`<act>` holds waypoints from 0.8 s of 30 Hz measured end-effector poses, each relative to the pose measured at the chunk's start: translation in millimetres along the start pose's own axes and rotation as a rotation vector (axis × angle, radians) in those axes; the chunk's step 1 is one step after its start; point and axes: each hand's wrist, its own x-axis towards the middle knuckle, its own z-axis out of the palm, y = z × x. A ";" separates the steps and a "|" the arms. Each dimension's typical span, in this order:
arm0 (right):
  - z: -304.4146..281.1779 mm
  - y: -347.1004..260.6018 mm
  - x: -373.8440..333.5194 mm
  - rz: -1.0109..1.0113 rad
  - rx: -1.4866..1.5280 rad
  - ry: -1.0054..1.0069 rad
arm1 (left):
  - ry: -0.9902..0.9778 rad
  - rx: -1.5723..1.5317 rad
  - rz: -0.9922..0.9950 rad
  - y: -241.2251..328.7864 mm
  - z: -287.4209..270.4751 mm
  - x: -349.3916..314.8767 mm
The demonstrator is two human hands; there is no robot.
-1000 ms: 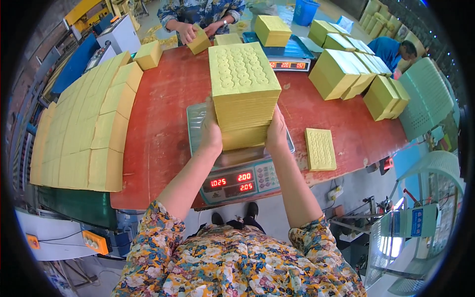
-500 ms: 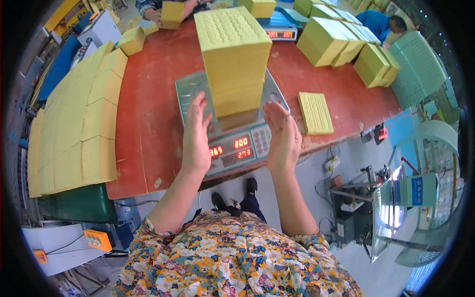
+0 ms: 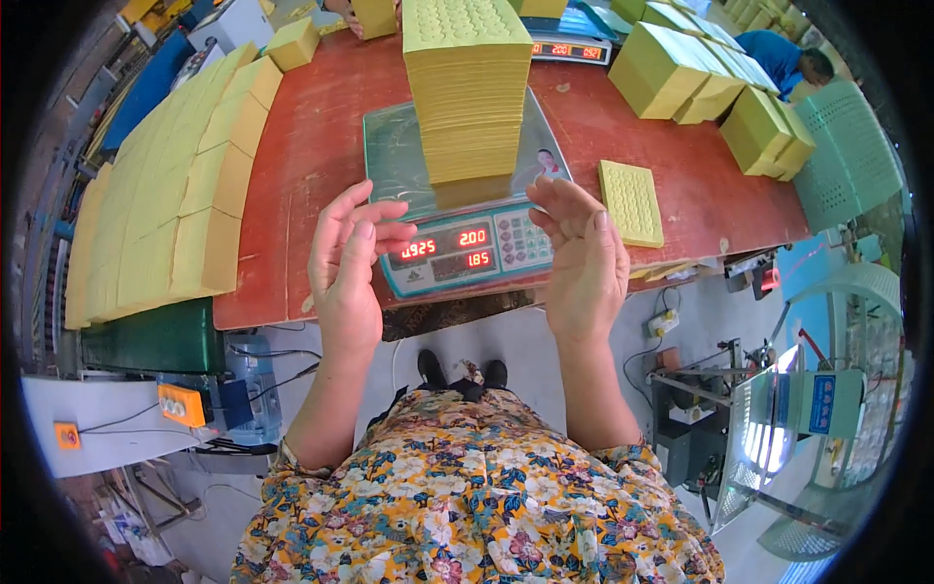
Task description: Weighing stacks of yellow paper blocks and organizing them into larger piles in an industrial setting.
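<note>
A tall stack of embossed yellow sheets (image 3: pixel 470 117) stands on the metal pan of a digital scale (image 3: pixel 389 161), with its layered edges facing me. My left hand (image 3: pixel 355 258) hovers at the near left corner of the scale, its fingers apart and slightly bent, holding nothing. Level with it on the other side, my right hand (image 3: pixel 584 258) is raised beside the keypad, also open with loosely curved fingers. Both hands are clear of the stack. Red digits glow on the scale's display (image 3: pixel 449 248). A thin pad of the same yellow sheets (image 3: pixel 631 202) lies right of the scale.
Rows of yellow stacks (image 3: pixel 185 200) line the left side of the red table (image 3: pixel 302 175). More yellow blocks (image 3: pixel 671 73) stand at the far right, near a green plastic basket (image 3: pixel 846 156). A second scale (image 3: pixel 574 49) sits behind. Another person's hand (image 3: pixel 347 15) holds a yellow block (image 3: pixel 376 17).
My hands have drawn back from beside the stack toward me, and their fingers have bent inward. The display shows different digits. The view has shifted slightly.
</note>
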 end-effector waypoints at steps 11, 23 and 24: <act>-49.5 -28.0 3.4 0.131 -0.023 -0.101 | 0.104 0.043 0.018 -8.1 50.4 -32.7; -56.4 -28.0 13.8 0.213 0.055 -0.152 | 0.018 0.320 0.345 27.9 57.8 54.5; -55.0 -27.8 14.7 0.231 0.049 -0.150 | -0.003 0.429 0.420 28.6 57.2 69.5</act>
